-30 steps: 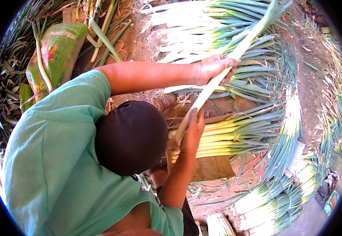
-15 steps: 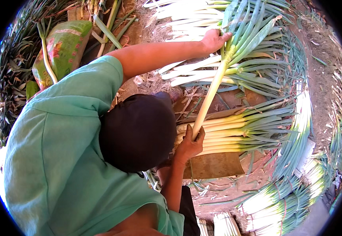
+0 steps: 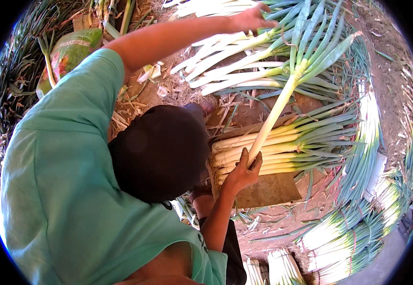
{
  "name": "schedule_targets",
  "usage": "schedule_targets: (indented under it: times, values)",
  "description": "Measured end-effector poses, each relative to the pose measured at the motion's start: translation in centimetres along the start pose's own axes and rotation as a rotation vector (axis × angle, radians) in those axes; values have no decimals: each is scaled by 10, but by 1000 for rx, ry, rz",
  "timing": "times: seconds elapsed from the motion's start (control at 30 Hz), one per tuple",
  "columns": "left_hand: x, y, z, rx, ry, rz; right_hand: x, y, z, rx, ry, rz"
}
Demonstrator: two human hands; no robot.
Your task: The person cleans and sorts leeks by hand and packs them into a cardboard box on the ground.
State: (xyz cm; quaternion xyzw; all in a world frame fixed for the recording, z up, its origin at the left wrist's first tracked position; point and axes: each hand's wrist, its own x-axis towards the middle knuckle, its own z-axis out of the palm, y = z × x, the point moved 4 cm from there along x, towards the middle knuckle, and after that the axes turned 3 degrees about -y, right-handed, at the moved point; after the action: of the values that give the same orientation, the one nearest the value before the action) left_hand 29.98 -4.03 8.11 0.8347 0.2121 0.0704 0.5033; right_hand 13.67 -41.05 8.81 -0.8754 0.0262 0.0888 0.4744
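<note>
My right hand (image 3: pixel 242 179) is closed around the pale lower end of a long green onion (image 3: pixel 277 108). The stalk slants up and to the right, its leafy top fanning over other leaves. My left hand (image 3: pixel 253 20) is off that stalk, fingers apart and slightly blurred, above a loose spread of green onions (image 3: pixel 244 78). Below the held stalk, a row of yellowish-white green onions (image 3: pixel 259 156) lies side by side on a brown board (image 3: pixel 268 192), leaves pointing right.
Tied bundles of green onions (image 3: pixel 342 247) lie at the lower right, with more white stalks (image 3: pixel 282 267) at the bottom edge. A green patterned sack (image 3: pixel 76 50) and dark leaves (image 3: pixel 7 90) are at the left. A dark rounded shape (image 3: pixel 161 154) blocks the middle.
My left hand has let go of the green onion's upper part and moved up and left. My right hand has shifted slightly right with the stalk, whose leafy top has also swung right.
</note>
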Motion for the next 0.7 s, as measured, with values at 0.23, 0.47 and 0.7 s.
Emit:
schedule_targets:
  times: [0.23,0.47,0.7]
  values:
    - [-12,27,72,-176,-349,-24,-8,7,2,-109,7,-18]
    - [57,-54,-35,-520,277,-159,-11,19,-1,309,-100,242]
    - [-53,57,134,-712,-730,-274,-22,39,23,438,-206,199]
